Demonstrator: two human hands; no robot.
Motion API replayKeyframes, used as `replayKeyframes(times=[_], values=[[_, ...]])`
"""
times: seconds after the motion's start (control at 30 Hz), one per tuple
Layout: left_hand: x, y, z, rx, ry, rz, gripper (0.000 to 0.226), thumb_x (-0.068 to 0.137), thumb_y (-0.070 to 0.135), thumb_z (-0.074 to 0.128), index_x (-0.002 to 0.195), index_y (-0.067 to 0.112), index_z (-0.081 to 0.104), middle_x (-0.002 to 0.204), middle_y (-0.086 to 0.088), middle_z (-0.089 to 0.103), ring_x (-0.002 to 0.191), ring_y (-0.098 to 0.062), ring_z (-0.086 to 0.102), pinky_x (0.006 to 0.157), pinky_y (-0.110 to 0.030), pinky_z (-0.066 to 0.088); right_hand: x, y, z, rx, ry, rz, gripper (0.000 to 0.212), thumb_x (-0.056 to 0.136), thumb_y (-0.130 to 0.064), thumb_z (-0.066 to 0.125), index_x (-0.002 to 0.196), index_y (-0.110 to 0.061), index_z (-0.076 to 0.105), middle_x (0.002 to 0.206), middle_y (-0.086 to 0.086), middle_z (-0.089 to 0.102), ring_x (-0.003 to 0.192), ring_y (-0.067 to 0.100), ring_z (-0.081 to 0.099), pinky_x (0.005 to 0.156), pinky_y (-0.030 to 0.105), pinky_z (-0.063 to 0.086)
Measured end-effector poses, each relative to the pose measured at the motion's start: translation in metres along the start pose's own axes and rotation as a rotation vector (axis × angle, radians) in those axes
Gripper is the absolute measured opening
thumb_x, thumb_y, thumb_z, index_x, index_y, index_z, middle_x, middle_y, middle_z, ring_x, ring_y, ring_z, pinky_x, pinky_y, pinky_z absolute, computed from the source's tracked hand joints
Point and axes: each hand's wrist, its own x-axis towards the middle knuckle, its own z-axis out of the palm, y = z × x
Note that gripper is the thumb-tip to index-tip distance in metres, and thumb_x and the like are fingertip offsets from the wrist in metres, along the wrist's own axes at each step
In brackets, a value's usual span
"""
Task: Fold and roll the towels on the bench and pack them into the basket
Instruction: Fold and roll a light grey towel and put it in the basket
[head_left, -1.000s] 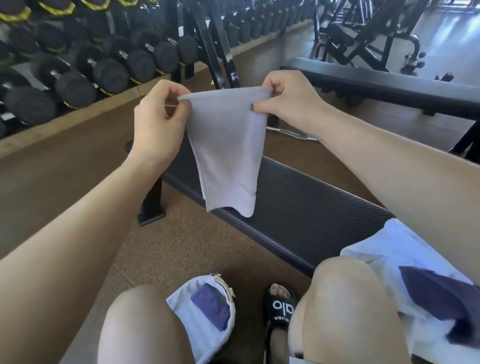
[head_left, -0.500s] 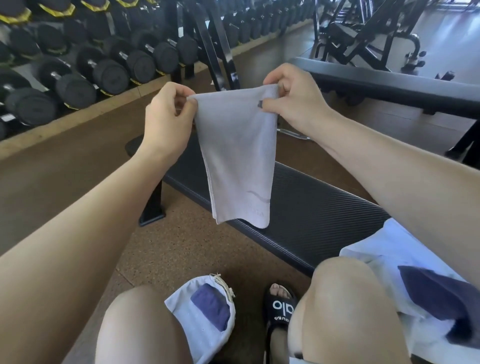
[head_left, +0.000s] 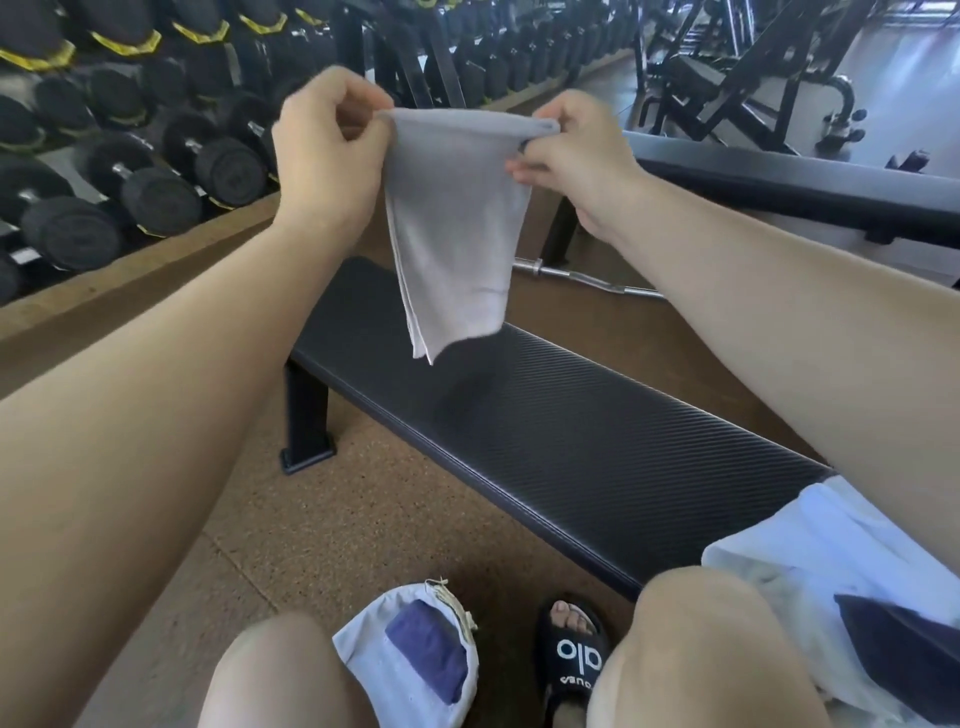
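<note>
A light grey towel (head_left: 457, 223) hangs folded in the air above the black bench (head_left: 597, 447). My left hand (head_left: 327, 150) pinches its top left corner and my right hand (head_left: 571, 150) pinches its top right corner. The towel's lower end swings free, just above the bench pad. On the floor between my knees stands a white fabric basket (head_left: 363, 654) with a purple rolled towel (head_left: 431, 649) inside. A white cloth (head_left: 810, 535) with a dark navy towel (head_left: 904, 649) on it lies on the bench beside my right thigh.
A rack of black dumbbells (head_left: 156, 171) runs along the left. A barbell bar (head_left: 587, 278) lies on the floor behind the bench. A second black bench (head_left: 810, 187) and gym machines stand at the right rear. My sandalled foot (head_left: 574, 654) rests next to the basket.
Both hands have risen a little with the towel. Its lower end has swung toward the left and now hangs to a point.
</note>
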Motion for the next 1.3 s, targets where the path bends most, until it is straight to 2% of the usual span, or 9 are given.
replayKeyframes(times=[0.2,0.33,0.43,0.73,0.87,1.03,1.1,1.2,1.3], values=[[-0.094,-0.012,0.013,0.076,-0.264,0.3,0.012,0.088,0.005,0.063,0.096,0.013,0.067,0.095,0.005,0.065,0.089,-0.007,0.059,0.08,-0.011,0.043,-0.047,0.05,-0.042,-0.134,-0.114,0.122,0.024,0.071,0.017,0.058,0.082,-0.004,0.063,0.098,0.022,0.067,0.083,0.03,0.075,0.078,0.042,0.063],[-0.209,-0.038,0.036,0.009,-0.65,0.201,0.018,0.087,0.0,0.067,0.093,0.017,0.065,0.092,0.008,0.062,0.086,-0.009,0.061,0.079,-0.032,0.053,-0.116,0.117,-0.081,-0.601,-0.475,0.248,0.02,0.071,0.01,0.061,0.081,-0.006,0.068,0.082,0.008,0.077,0.078,0.021,0.075,0.081,0.042,0.062],[-0.268,-0.039,0.058,-0.04,-0.844,0.174,0.019,0.088,0.005,0.065,0.093,0.023,0.059,0.092,0.01,0.06,0.085,-0.01,0.059,0.077,-0.037,0.053,-0.152,0.15,-0.096,-0.776,-0.573,0.29,0.019,0.071,0.0,0.057,0.074,-0.014,0.069,0.072,-0.001,0.075,0.067,0.013,0.071,0.072,0.034,0.059],[-0.288,-0.04,0.078,-0.045,-0.966,0.01,0.025,0.083,0.014,0.071,0.106,0.02,0.067,0.107,0.007,0.058,0.089,-0.008,0.061,0.08,-0.03,0.057,-0.169,0.159,-0.112,-0.744,-0.717,0.42,0.015,0.061,-0.02,0.063,0.074,-0.025,0.068,0.092,0.001,0.075,0.095,0.032,0.066,0.088,0.05,0.053],[-0.292,-0.043,0.082,-0.038,-0.962,-0.037,0.005,0.086,0.02,0.069,0.089,0.024,0.07,0.108,0.007,0.062,0.09,-0.009,0.061,0.083,-0.033,0.056,-0.165,0.159,-0.117,-0.7,-0.716,0.426,0.014,0.062,-0.023,0.066,0.076,-0.026,0.07,0.099,0.01,0.074,0.103,0.036,0.064,0.097,0.055,0.049],[-0.287,-0.038,0.076,0.006,-0.939,0.091,0.012,0.09,0.028,0.059,0.09,0.034,0.049,0.106,0.008,0.065,0.089,-0.01,0.057,0.079,-0.038,0.053,-0.167,0.161,-0.122,-0.53,-0.629,0.357,0.014,0.075,0.003,0.064,0.078,-0.01,0.061,0.115,-0.01,0.071,0.111,0.017,0.065,0.096,0.036,0.051],[-0.281,-0.036,0.074,-0.023,-0.946,0.026,0.014,0.093,0.025,0.059,0.091,0.031,0.046,0.103,0.006,0.067,0.076,-0.009,0.056,0.073,-0.041,0.052,-0.17,0.159,-0.121,-0.518,-0.652,0.333,0.028,0.069,0.001,0.064,0.091,-0.016,0.06,0.126,-0.014,0.064,0.12,0.008,0.059,0.101,0.036,0.048],[-0.278,-0.035,0.07,-0.004,-0.983,0.05,0.021,0.089,0.022,0.062,0.091,0.029,0.043,0.092,0.004,0.065,0.075,-0.016,0.059,0.07,-0.045,0.051,-0.176,0.152,-0.117,-0.665,-0.889,0.349,0.087,0.063,-0.003,0.065,0.139,-0.041,0.044,0.146,-0.029,0.039,0.137,-0.001,0.034,0.111,0.031,0.036],[-0.283,-0.033,0.069,0.107,-1.041,0.17,0.021,0.08,0.018,0.059,0.092,0.026,0.043,0.09,0.005,0.06,0.081,-0.02,0.055,0.072,-0.044,0.049,-0.181,0.15,-0.11,-0.91,-1.07,0.392,0.085,0.074,-0.007,0.068,0.149,-0.036,0.04,0.147,-0.022,0.034,0.14,0.003,0.026,0.116,0.032,0.029]])
